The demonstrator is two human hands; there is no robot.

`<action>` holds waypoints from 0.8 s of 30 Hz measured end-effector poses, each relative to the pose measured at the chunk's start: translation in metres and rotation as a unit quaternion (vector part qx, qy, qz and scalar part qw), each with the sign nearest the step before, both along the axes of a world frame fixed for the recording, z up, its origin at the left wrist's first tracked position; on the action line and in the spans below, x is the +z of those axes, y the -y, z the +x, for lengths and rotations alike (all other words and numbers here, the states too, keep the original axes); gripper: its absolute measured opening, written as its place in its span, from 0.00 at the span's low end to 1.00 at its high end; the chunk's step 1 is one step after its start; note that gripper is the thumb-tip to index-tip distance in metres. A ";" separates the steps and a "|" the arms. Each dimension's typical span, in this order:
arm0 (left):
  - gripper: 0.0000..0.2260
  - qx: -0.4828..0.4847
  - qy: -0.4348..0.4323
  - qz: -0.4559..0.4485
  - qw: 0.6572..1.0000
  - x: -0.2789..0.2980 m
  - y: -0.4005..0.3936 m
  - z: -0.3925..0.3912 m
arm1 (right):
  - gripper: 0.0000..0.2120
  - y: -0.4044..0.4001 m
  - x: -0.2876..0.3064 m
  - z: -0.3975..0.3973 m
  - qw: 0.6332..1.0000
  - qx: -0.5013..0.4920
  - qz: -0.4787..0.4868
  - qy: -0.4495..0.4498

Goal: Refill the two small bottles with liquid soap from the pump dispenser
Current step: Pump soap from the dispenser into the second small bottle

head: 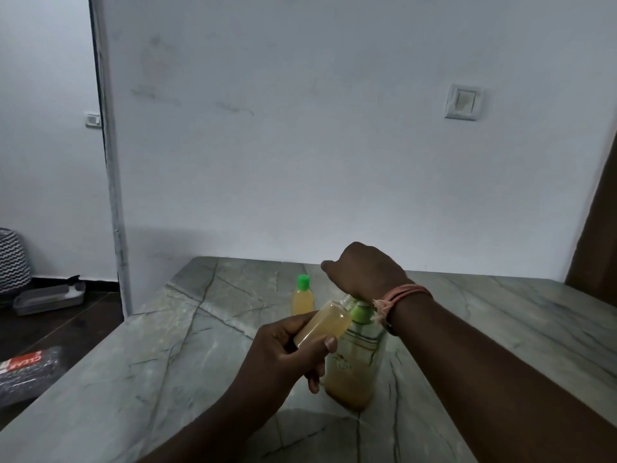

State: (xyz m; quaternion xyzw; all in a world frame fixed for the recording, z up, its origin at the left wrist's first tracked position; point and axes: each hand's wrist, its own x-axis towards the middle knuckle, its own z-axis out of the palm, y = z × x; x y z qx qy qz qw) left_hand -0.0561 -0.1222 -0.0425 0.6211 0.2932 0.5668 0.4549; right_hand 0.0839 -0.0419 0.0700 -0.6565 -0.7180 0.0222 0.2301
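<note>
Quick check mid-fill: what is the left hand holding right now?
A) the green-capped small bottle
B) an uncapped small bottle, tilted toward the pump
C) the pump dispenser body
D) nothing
B: the left hand grips an uncapped small bottle tilted toward the pump dispenser, while the capped small bottle stands on the counter behind.
</note>
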 end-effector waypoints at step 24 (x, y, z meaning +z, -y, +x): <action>0.17 0.009 0.000 -0.004 1.000 -0.002 -0.003 -0.001 | 0.18 -0.004 -0.004 0.001 0.999 -0.011 0.042 -0.026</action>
